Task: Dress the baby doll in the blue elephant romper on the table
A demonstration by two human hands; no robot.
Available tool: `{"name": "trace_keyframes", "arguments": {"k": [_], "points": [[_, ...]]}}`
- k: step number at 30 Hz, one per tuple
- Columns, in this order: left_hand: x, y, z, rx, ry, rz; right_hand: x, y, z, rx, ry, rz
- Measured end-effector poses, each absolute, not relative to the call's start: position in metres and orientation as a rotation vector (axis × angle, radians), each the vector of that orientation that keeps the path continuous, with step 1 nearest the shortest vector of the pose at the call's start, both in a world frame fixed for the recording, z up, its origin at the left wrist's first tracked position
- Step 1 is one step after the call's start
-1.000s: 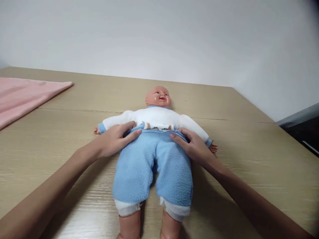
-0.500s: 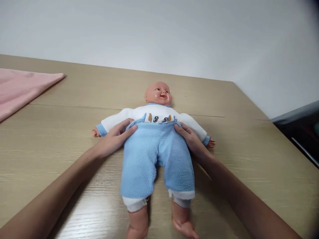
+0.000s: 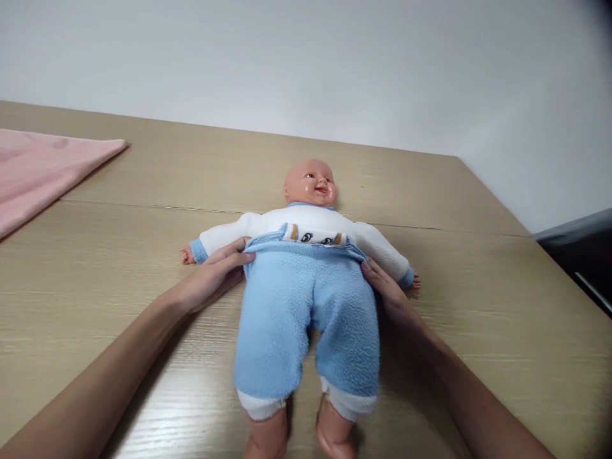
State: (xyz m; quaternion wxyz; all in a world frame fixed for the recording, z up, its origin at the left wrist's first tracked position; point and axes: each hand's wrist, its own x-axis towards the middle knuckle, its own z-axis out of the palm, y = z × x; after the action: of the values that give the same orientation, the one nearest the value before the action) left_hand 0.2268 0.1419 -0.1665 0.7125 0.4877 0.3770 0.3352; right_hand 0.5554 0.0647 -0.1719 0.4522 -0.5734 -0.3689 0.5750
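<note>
A baby doll [image 3: 313, 182] lies on its back, head toward the wall and feet toward me. It wears a white top [image 3: 268, 222] with blue cuffs and blue fleece pants [image 3: 277, 306] with white hems. My left hand [image 3: 215, 275] pinches the waistband at the left hip, thumb on top. At the right hip my right hand [image 3: 389, 290] grips the other end of the waistband, its fingers partly hidden behind the cloth. Part of an embroidered face [image 3: 315, 237] on the top shows above the waistband.
A pink cloth [image 3: 43, 172] lies flat at the table's left side. The wooden table [image 3: 478, 306] reaches back to a pale wall [image 3: 287, 64]. Past its right edge stands a dark object [image 3: 581, 255], partly in view.
Both hands have moved outward along the waistband, which is now stretched wider. The doll appears slightly farther right and lower in view.
</note>
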Motion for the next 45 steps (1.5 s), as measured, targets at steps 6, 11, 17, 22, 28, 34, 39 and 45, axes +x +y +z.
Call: {"name": "trace_keyframes", "arguments": {"k": [6, 11, 17, 22, 28, 34, 39, 45], "points": [[0.239, 0.143, -0.179, 1.060, 0.676, 0.707, 0.576, 0.060, -0.175, -1.354, -0.828, 1.477], [0.229, 0.143, -0.181, 1.280, 0.751, 0.665, 0.578, 0.063, -0.163, -1.261, -0.823, 1.378], [0.238, 0.141, -0.181, 1.264, 0.772, 0.818, 0.569, 0.081, -0.164, -1.312, -1.081, 1.165], [0.250, 0.139, -0.180, 1.109, 0.810, 1.033, 0.570, 0.086, -0.174, -1.350, -1.171, 1.158], [0.251, 0.139, -0.184, 1.206, 0.903, 1.177, 0.563, 0.077, -0.166, -1.167, -1.086, 1.125], [0.251, 0.142, -0.189, 1.038, 0.845, 1.313, 0.561, 0.107, -0.143, -1.342, -1.304, 1.011], [0.250, 0.141, -0.188, 1.146, 0.886, 1.274, 0.557, 0.126, -0.131, -1.630, -1.646, 0.752], [0.257, 0.134, -0.180, 1.330, 0.928, 1.423, 0.507, 0.132, -0.087, -1.439, -1.957, 0.058]]}}
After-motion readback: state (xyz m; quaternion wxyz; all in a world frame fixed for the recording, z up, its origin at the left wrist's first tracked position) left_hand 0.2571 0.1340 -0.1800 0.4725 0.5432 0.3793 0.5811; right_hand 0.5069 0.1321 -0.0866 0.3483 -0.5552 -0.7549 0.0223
